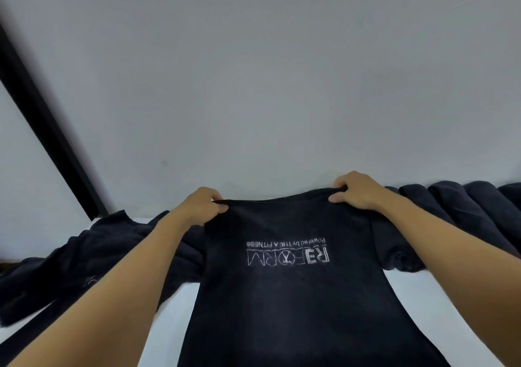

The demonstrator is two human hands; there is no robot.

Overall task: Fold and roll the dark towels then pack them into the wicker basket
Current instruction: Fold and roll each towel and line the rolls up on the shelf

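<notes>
A dark towel (290,296) with a white printed logo lies spread lengthwise on the white table (174,318), running from the near edge toward the wall. My left hand (203,206) pinches its far left corner. My right hand (355,190) pinches its far right corner, and the far edge is lifted slightly between them. Several rolled dark towels (462,208) lie side by side along the wall at the right. No wicker basket is in view.
A heap of loose dark towels (73,270) lies on the table at the left, reaching under my left forearm. A grey wall (267,84) stands right behind the table. A black frame (48,129) runs diagonally at the left.
</notes>
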